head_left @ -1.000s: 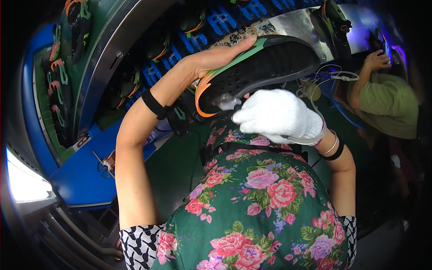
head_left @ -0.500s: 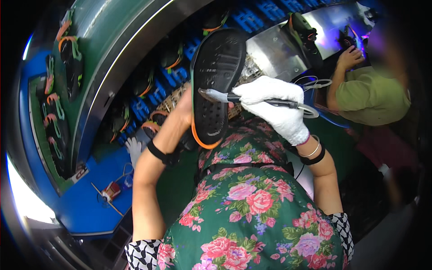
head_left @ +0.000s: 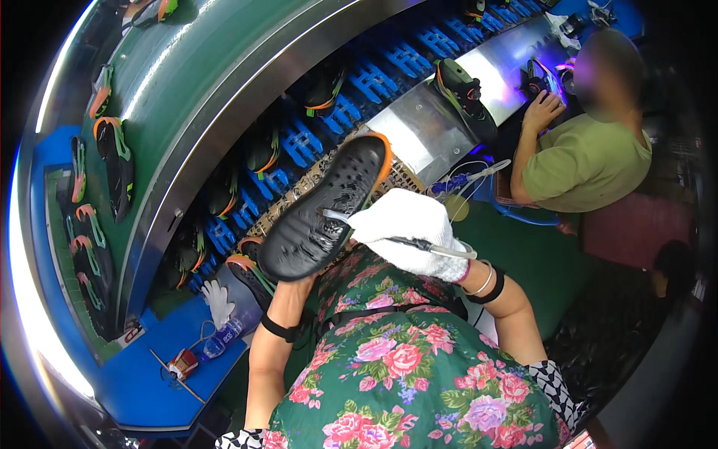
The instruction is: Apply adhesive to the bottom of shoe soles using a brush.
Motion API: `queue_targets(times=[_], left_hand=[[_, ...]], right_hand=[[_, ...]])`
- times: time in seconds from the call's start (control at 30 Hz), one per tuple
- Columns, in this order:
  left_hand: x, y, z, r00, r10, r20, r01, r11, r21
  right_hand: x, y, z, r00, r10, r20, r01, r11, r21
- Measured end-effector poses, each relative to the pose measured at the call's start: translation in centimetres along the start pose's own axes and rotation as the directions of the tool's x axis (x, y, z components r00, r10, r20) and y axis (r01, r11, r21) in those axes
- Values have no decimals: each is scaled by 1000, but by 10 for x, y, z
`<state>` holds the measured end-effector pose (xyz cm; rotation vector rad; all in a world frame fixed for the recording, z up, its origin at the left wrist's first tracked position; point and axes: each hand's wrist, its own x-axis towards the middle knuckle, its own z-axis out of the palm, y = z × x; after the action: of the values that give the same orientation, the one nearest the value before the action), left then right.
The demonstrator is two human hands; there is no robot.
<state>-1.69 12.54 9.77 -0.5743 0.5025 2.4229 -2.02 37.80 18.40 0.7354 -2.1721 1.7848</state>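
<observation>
A black shoe (head_left: 318, 213) with an orange rim at one end lies tilted in front of me. Its broad face, with rows of holes and a wet-looking shine on the wider part, is turned up. My left hand (head_left: 296, 286) supports it from beneath; the shoe hides most of the fingers. In a white knit glove, my right hand (head_left: 411, 230) is closed around a dark-handled brush (head_left: 336, 215) with a pale tip and a thin hose trailing off. The brush tip touches the shoe near its middle.
A curved green conveyor (head_left: 191, 82) carries more shoes on the left. Blue racks (head_left: 303, 142) line its inner side. Another shoe (head_left: 464, 97) stands on a metal ledge. A co-worker (head_left: 591, 157) sits at right. A blue table (head_left: 142, 382) holds a spare glove (head_left: 218, 302) and bottle (head_left: 221, 340).
The shoe has swung round, its orange end moving from the bottom to the upper right. Both hands have shifted, and the brush tip is now lower in the picture.
</observation>
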Motion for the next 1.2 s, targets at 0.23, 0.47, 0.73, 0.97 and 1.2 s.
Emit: queue_targets(times=[0.23, 0.47, 0.73, 0.97, 1.2], left_hand=[[1, -15, -7, 960, 52, 276, 17, 970, -242], [17, -41, 51, 940, 29, 339, 52, 973, -226], [8, -47, 30, 945, -2, 327, 122, 930, -348], [14, -53, 19, 984, -20, -178, 15, 999, -29], [14, -45, 32, 994, 47, -99, -32, 988, 152]], right_hand=[[10, -20, -1, 993, -10, -121, -5, 992, -126], [20, -19, -10, 996, -88, -9, 85, 980, -179], [44, -27, 9, 993, -114, 11, 114, 984, -135], [26, -19, 32, 991, -90, -98, 77, 988, -130], [21, -13, 25, 998, 55, -19, -55, 998, 24]])
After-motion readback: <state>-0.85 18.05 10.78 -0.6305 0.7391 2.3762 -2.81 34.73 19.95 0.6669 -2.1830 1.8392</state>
